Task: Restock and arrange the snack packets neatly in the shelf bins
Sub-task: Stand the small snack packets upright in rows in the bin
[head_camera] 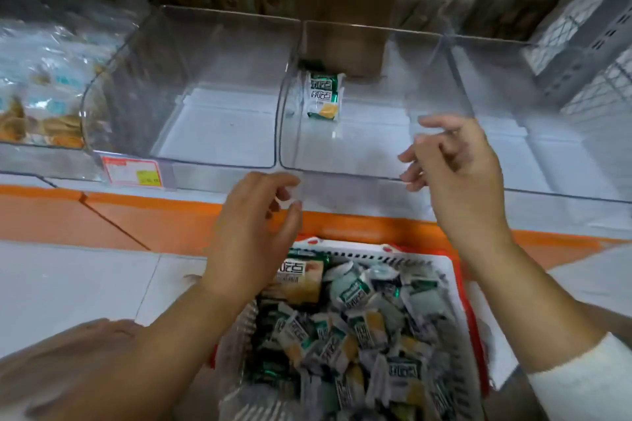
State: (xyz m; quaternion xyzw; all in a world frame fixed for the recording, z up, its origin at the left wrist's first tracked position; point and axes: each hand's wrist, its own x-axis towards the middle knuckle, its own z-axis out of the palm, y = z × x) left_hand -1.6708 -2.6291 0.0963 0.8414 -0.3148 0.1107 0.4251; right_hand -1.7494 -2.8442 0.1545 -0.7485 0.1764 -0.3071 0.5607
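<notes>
Basket (pixel 458 287) of packets (pixel 359 328) below clear shelf bins (pixel 342 174).

The shelf (pixel 342 212) has a white deck with an orange front edge. Clear bins (pixel 219 85) stand side by side on it. The middle bin (pixel 359 161) contains one green-and-white packet (pixel 323 96). The far-left bin (pixel 41 79) holds bagged goods. Cartons (pixel 342 10) stand behind the bins.

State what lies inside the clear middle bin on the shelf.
The middle bin holds one green-and-white snack packet near its back. The right hand covers part of the bin's front right floor, so that patch cannot be checked.
</notes>
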